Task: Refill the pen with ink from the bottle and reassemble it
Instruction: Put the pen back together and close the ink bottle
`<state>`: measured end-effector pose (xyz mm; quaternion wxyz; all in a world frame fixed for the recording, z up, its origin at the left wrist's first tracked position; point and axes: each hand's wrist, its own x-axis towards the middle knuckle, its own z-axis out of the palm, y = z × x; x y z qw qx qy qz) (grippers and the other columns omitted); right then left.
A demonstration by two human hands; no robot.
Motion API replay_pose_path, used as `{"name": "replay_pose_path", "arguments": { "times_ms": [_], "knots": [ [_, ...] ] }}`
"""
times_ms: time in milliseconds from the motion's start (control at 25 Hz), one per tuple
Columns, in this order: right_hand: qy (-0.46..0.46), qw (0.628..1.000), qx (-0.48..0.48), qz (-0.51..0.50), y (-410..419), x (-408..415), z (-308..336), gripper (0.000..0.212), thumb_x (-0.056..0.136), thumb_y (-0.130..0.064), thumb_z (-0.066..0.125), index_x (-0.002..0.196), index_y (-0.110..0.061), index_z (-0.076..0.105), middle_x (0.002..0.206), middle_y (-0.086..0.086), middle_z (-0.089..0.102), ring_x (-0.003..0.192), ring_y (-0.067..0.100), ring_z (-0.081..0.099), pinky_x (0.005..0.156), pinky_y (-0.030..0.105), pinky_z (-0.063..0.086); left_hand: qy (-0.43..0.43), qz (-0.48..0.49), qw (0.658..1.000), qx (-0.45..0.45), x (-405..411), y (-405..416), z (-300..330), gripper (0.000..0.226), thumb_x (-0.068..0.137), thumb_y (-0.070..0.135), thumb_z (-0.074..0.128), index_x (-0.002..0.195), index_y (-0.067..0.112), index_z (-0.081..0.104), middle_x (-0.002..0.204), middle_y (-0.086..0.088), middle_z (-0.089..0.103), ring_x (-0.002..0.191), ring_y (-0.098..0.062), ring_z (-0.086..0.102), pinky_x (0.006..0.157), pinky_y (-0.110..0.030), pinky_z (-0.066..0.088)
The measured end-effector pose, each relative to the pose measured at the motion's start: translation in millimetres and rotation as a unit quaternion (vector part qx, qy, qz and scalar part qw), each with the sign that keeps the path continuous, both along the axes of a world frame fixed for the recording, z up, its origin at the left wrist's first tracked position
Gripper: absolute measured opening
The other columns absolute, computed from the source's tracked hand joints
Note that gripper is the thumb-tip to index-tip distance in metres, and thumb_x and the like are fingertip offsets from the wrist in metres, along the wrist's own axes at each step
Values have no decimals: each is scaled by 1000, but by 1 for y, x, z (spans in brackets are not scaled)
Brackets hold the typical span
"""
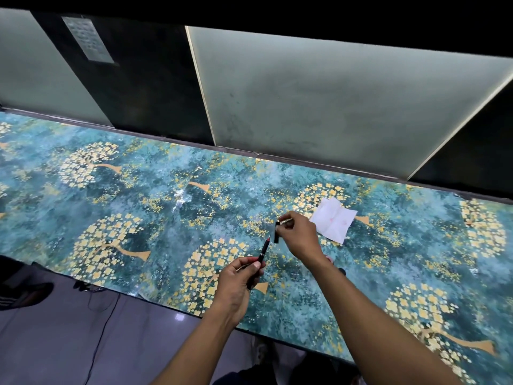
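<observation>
The left hand (238, 276) is closed around a slim dark pen (263, 252), thumb and fingers pinching its lower part. The pen slants up and away to the right, above the near middle of the table. A red band sits close to its far end, and a thin pale tip pokes out beyond that.

The right hand (298, 234) hovers just past the pen's tip, its fingers pinched on a short black cap (276, 234) that hangs down below them. A gold clip or trim shows at the fingertips, lying crosswise. The cap and the pen tip are near each other but not touching.

Just to the right of the right hand, a white tissue (334, 219) lies unfolded and creased on the table, with faint pink marks on it.

The table (111, 218) is long and covered in a teal sheet printed with gold trees and blossoms. Beyond its far edge stand frosted panels (333, 101) between dark posts. On the near left, a grey floor (69, 329) shows with a thin black cable (107, 323) running across it.
</observation>
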<state>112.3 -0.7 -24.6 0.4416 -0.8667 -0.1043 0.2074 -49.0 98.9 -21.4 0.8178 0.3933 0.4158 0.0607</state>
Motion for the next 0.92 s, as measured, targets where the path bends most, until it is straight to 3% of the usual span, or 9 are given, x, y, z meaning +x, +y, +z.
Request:
{"name": "replay_pose_path", "arguments": {
  "times_ms": [120,200,600,920],
  "knots": [
    [133,961,215,-113,-8,8,21,11,94,-12,68,105,-15,68,95,11,75,85,23,72,76,37,58,1,6,1000,-18,5,-5,1,14,87,-6,65,100,-1,66,90,-19,73,74,-20,66,65,-25,53],
    [148,948,255,-118,-17,11,31,12,94,-7,67,105,-12,68,94,13,75,85,23,73,79,37,59,-4,4,1000,-28,8,-9,2,12,87,-6,65,97,0,67,89,-18,74,75,-21,65,69,-28,51],
    [102,974,197,-40,-43,0,41,15,94,-4,67,102,-15,69,88,7,76,90,25,74,81,37,60,-23,-30,999,-27,17,-33,15,11,86,-4,66,95,2,67,86,-14,75,75,-20,65,72,-29,47],
    [95,979,175,29,-52,-21,33,16,90,-9,73,104,-17,71,88,6,78,88,21,76,84,41,60,-18,-31,999,-22,15,-40,12,11,87,-6,64,96,1,64,85,-14,74,73,-21,66,67,-26,50]
  ]
}}
